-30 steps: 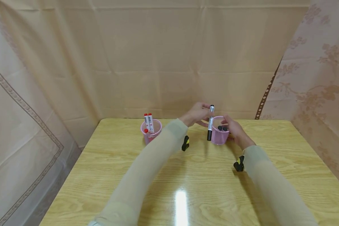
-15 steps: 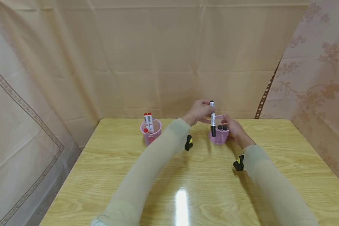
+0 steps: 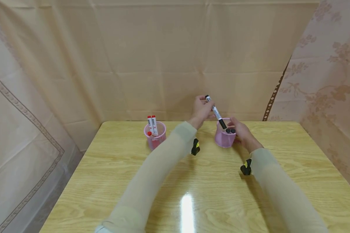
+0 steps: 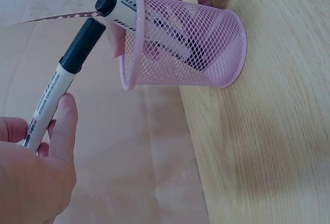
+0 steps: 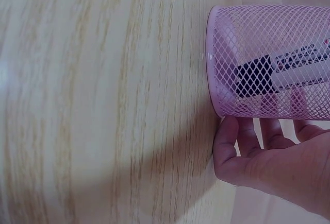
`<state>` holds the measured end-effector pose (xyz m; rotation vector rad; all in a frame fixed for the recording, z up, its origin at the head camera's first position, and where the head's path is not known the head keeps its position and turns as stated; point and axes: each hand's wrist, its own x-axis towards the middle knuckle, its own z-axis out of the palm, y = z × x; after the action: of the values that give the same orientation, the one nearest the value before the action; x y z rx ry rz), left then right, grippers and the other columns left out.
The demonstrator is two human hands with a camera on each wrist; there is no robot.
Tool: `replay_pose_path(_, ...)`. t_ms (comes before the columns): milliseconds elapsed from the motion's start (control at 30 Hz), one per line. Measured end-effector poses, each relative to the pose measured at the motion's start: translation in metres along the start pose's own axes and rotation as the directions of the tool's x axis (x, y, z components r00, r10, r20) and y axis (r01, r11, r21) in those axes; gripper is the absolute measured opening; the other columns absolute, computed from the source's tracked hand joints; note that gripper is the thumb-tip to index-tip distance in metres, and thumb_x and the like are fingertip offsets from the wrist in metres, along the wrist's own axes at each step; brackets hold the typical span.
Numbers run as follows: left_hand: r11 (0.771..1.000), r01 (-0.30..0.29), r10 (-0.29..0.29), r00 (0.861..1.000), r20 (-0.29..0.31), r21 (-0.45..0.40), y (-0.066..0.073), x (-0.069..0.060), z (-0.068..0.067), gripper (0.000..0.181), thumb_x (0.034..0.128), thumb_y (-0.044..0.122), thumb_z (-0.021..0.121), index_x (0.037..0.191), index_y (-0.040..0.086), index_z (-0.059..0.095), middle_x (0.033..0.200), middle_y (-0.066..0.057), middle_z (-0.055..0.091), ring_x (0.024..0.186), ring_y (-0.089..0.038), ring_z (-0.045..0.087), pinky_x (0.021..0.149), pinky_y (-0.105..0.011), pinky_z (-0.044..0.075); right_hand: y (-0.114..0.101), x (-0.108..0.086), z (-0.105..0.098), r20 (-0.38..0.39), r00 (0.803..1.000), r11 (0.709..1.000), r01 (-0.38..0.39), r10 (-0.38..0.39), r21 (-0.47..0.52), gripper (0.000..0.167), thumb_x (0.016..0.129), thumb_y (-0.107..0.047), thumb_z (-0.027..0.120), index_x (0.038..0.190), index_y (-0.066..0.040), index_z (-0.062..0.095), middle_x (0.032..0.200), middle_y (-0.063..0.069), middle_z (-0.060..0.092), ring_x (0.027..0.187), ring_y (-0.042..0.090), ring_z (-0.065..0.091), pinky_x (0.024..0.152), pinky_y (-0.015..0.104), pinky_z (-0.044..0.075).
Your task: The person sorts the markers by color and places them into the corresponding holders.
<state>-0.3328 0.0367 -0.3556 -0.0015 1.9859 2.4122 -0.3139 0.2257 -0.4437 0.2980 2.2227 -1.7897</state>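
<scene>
Between the fingers of my left hand is a black-capped whiteboard marker, pinched near its upper end and slanting with the cap down. The cap hovers at the mouth of a pink mesh pen cup; in the left wrist view the marker stands apart from the rim. Two black markers lean inside that cup. My right hand holds the cup's right side, thumb by the rim; in the right wrist view its curled fingers lie along the mesh wall, partly hidden behind it.
A second pink mesh cup with several red-capped markers stands to the left, close to my left sleeve. Both cups are on a wood-grain table. A beige curtain hangs behind the table's far edge.
My left hand has risen, and the marker went from upright beside the cup to slanted, its cap now at the cup's opening. The right hand and cup have barely moved.
</scene>
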Motion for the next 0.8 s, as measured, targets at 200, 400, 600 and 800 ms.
replay_pose_path(200,0.999,-0.034,0.034,0.998,-0.045,0.008,-0.003,-0.001,0.001,0.038,0.0913,-0.002,0.064,0.124,0.007,0.048,0.092,-0.002,0.055,0.069,-0.017,0.058,0.07,-0.046,0.062,0.0,-0.001,0.0,-0.001,1.0,1.0,-0.002,0.002,0.007,0.084,0.103,-0.067,0.023,0.151,0.002,0.033,0.159,0.025,0.029,0.14,0.04,0.032,0.103,0.049,0.04)
replay_pose_path(400,0.995,-0.091,0.092,0.996,-0.015,0.037,-0.008,-0.002,0.001,0.037,0.0917,-0.004,0.064,0.122,0.006,0.046,0.09,-0.002,0.053,0.071,-0.017,0.057,0.072,-0.049,0.062,-0.001,-0.002,0.0,0.004,1.0,1.0,-0.005,0.005,0.002,0.086,0.103,-0.068,0.023,0.153,0.002,0.032,0.16,0.024,0.029,0.141,0.04,0.032,0.105,0.05,0.039)
replay_pose_path(600,0.98,-0.167,0.16,0.985,0.069,0.108,-0.012,-0.003,0.0,0.035,0.0918,-0.008,0.061,0.121,0.002,0.045,0.091,-0.008,0.057,0.068,-0.013,0.055,0.051,-0.025,0.055,-0.003,-0.001,-0.001,0.009,1.0,1.0,-0.001,0.002,-0.012,0.083,0.105,-0.064,0.021,0.154,0.002,0.03,0.161,0.025,0.026,0.143,0.042,0.029,0.111,0.056,0.034)
replay_pose_path(800,0.975,-0.174,0.158,0.98,0.123,0.136,-0.016,-0.004,-0.002,0.033,0.0934,-0.005,0.061,0.121,0.004,0.046,0.089,-0.004,0.053,0.068,-0.015,0.056,0.053,-0.026,0.056,-0.003,-0.001,-0.001,0.009,1.0,0.999,-0.019,0.019,-0.026,0.086,0.103,-0.067,0.02,0.155,0.001,0.03,0.162,0.025,0.025,0.145,0.042,0.027,0.114,0.058,0.031)
